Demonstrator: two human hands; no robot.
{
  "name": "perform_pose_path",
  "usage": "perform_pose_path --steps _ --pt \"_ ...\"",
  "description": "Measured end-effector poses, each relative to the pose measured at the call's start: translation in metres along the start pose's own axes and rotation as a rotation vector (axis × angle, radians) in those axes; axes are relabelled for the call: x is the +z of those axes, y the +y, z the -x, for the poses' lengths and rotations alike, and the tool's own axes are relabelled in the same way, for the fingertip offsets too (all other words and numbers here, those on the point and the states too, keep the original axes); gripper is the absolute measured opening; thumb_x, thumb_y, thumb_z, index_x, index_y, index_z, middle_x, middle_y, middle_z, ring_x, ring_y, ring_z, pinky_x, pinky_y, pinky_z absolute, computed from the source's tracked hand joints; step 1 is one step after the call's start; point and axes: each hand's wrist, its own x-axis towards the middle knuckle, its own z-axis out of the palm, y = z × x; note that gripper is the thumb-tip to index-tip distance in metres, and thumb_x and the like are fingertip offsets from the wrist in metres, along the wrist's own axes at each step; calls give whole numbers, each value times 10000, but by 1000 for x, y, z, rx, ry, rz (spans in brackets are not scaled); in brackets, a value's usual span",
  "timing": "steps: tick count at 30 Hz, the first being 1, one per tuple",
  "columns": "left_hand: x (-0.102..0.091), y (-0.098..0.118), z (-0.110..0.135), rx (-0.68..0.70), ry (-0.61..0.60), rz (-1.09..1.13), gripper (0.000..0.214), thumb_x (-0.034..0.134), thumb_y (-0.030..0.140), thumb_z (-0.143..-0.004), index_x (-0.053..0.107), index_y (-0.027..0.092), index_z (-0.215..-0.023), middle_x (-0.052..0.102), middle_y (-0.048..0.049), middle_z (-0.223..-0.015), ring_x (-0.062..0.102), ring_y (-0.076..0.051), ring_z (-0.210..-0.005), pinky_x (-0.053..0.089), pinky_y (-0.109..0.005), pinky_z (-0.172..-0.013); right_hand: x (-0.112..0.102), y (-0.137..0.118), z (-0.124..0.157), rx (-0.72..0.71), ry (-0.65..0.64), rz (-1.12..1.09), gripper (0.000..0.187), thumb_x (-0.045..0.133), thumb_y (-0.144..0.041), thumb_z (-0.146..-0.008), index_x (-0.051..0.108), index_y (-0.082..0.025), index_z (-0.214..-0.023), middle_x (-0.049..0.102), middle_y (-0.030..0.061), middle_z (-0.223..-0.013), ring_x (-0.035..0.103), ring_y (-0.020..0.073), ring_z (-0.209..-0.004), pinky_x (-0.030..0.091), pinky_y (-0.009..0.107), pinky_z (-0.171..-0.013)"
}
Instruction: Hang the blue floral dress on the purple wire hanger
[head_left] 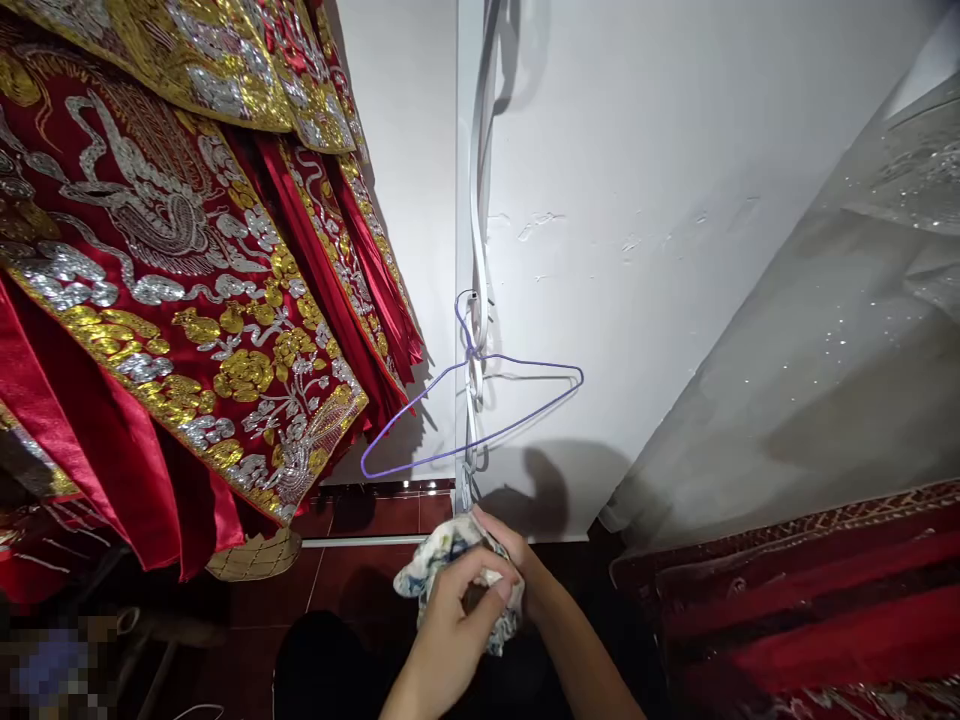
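Observation:
My left hand (457, 610) and my right hand (504, 545) are both closed on a small bundle of white patterned cloth (439, 560), low in the middle of the view. The left hand's fingers wrap over the front of the cloth. My right hand sits behind it, mostly hidden. Just above the hands a purple wire hanger (480, 400) hangs from a white strap (478, 200) that runs down the white wall corner. The hanger is bare and tilted, with its left end lower.
Red garments with gold and silver embroidery (165, 270) hang at the left. A pale sheer fabric with sparkles (840, 330) drapes at the right, over red patterned cloth (810, 610). A dark red tiled floor (375, 570) lies below the white wall (660, 200).

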Motion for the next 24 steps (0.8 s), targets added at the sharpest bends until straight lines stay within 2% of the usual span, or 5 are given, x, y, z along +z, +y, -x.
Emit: perform_pose_path --steps 6,11,16,20,24 --pt "-41 31 -17 249 192 -105 363 432 460 -990 576 247 -1246 671 -106 -1221 604 -269 -1148 409 -395 -1037 -10 -58 14 18 -79 75 276 757 -396 -726 623 -182 -838 616 -14 -693 576 141 -647 470 245 -616" --pt "-47 20 -27 299 -292 -395 513 404 628 -938 663 259 -1181 695 -105 -1156 596 -299 -1156 240 -470 -1173 -27 -134 44 13 -682 851 205 767 -339 -738 696 -147 -720 638 -4 -660 551 130 -621 441 236 -611" --pt "-40 4 -17 166 -411 -561 340 666 475 -846 684 309 -1142 718 -46 -1071 638 -273 -1074 227 -501 -1180 -40 -201 58 -18 -580 909 226 674 -314 -801 763 -115 -859 686 48 -739 601 169 -665 467 257 -610" --pt "-40 25 -25 263 -89 -363 800 715 325 -811 344 308 -1519 404 -120 -1545 378 -322 -1417 274 -487 -1174 -19 -204 57 2 -795 917 188 646 -226 -783 772 -103 -848 685 35 -714 582 145 -625 448 235 -587" --pt "-41 41 -37 350 -251 -456 517 657 229 -817 587 288 -1326 631 -93 -1297 552 -301 -1229 340 -443 -1127 -8 -196 48 -147 -795 1105 202 569 -135 -785 771 -135 -801 664 4 -651 559 129 -586 422 222 -567"
